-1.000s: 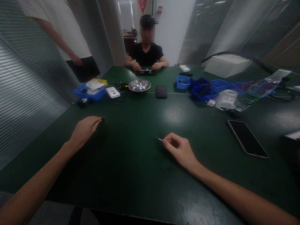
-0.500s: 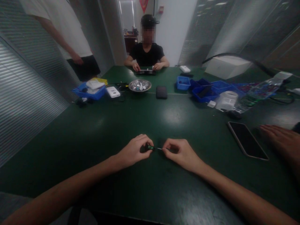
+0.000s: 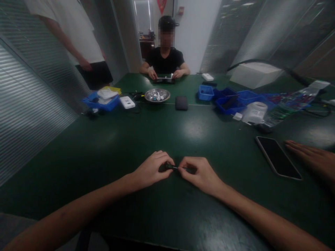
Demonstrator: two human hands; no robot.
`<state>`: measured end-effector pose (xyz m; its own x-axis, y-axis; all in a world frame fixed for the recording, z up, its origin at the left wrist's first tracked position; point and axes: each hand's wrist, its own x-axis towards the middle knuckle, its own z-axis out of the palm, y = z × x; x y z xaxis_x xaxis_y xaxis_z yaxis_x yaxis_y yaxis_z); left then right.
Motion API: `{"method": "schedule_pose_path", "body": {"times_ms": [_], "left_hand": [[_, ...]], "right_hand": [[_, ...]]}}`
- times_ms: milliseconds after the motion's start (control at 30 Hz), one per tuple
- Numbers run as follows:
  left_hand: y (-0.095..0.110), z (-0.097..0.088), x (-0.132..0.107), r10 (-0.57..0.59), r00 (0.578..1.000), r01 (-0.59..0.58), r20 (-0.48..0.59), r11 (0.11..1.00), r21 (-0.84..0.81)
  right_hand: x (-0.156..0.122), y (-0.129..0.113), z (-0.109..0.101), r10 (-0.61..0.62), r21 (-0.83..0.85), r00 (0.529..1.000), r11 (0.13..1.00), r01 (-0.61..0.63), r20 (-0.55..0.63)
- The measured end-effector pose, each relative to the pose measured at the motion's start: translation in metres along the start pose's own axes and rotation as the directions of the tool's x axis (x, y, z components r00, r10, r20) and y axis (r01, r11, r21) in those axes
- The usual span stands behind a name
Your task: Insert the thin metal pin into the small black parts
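Clock positions are read from the wearer's two hands, with 12 o'clock straight ahead. The green counter (image 3: 146,134) carries all the items. A seated person (image 3: 164,61) faces the wearer across it at 12 o'clock. A white box (image 3: 253,76) is located between 1 and 2 o'clock, toward the far side. A clear bottle (image 3: 290,104) is at 2 o'clock. A blue tray (image 3: 110,104), with white material in it, is between 10 and 11 o'clock. A metal bowl (image 3: 150,100) containing small white items is near 12 o'clock. A co-worker's hand (image 3: 312,157) is at 3 o'clock, just past the dark-screened phone (image 3: 278,158).

The left hand (image 3: 151,169) and right hand (image 3: 200,174) are positioned close together over the near counter. The right fingers are pinched on a thin metal tool (image 3: 175,167) — its exposed shank points toward 9 o'clock. The left fingers are closed on a small dark piece (image 3: 169,166), located between the hands at the tool's tip. Whether the tip enters the piece is too small to tell.
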<state>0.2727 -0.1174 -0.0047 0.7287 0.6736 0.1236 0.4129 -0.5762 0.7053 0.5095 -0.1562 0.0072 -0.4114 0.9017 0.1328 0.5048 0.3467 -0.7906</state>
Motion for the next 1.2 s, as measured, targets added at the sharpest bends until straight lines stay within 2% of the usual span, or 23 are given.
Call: {"method": "schedule_pose_path", "body": {"times_ms": [133, 267, 467, 600, 700, 767, 833, 933, 1033, 1200], "left_hand": [[0.0, 0.0, 0.001, -0.005, 1.0, 0.005, 0.012, 1.0, 0.015], [0.001, -0.003, 0.0, 0.021, 1.0, -0.021, -0.005, 1.0, 0.015], [0.0, -0.015, -0.022, 0.06, 0.996, -0.062, 0.067, 0.998, 0.028], [-0.028, -0.038, -0.04, 0.029, 0.999, -0.033, 0.035, 0.995, 0.098], [-0.067, -0.073, -0.05, -0.067, 0.994, 0.08, -0.081, 0.982, 0.169], [-0.095, -0.103, -0.057, -0.16, 0.969, 0.2, -0.187, 0.954, 0.224], [-0.122, -0.131, -0.067, -0.257, 0.924, 0.334, -0.282, 0.902, 0.274], [-0.153, -0.161, -0.087, -0.338, 0.85, 0.47, -0.403, 0.832, 0.295], [-0.168, -0.176, -0.106, -0.397, 0.788, 0.556, -0.471, 0.788, 0.265], [-0.171, -0.188, -0.121, -0.506, 0.724, 0.642, -0.468, 0.743, 0.189]], "right_hand": [[0.001, -0.004, 0.007, -0.036, 0.044, 0.999, 0.998, 0.037, -0.027], [-0.002, -0.003, 0.005, 0.015, 0.075, 0.998, 0.997, -0.011, -0.055], [-0.006, 0.001, 0.001, 0.062, 0.102, 0.995, 0.993, -0.053, -0.08], [-0.007, 0.003, 0.002, 0.065, 0.101, 0.994, 0.993, -0.056, -0.083], [-0.008, 0.004, 0.002, 0.061, 0.097, 0.995, 0.994, -0.053, -0.078], [-0.008, 0.004, 0.002, 0.058, 0.101, 0.995, 0.994, -0.05, -0.076], [-0.009, 0.004, 0.001, 0.057, 0.108, 0.996, 0.993, -0.049, -0.071], [-0.008, 0.003, 0.001, 0.055, 0.111, 0.996, 0.993, -0.048, -0.065], [-0.007, 0.002, 0.001, 0.055, 0.103, 0.996, 0.994, -0.048, -0.066], [-0.007, 0.002, 0.002, 0.052, 0.107, 0.997, 0.993, -0.045, -0.065]]}}
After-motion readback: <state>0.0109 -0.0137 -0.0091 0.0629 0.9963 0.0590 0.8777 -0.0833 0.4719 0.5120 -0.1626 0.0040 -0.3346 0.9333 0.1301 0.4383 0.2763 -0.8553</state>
